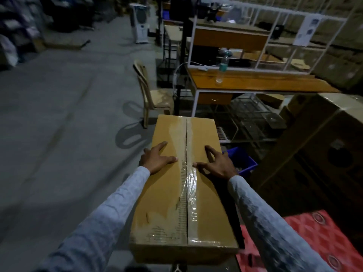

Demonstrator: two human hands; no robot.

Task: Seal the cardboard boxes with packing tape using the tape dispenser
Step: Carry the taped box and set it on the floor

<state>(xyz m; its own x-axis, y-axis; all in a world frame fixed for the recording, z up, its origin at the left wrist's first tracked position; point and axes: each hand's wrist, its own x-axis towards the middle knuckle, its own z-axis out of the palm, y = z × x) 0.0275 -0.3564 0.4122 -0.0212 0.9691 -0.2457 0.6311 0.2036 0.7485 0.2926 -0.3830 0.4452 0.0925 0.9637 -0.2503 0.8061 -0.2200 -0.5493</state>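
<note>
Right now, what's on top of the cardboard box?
On the cardboard box: clear tape along the centre seam, the left hand and the right hand pressing flat either side. No dispenser is visible. The closed flaps hide the contents.

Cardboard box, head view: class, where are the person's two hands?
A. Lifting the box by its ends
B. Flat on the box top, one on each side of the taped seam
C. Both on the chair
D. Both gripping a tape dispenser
B: the left hand and right hand lie open on the cardboard box, either side of the tape.

left hand flat, right hand flat, fingers spread
</note>
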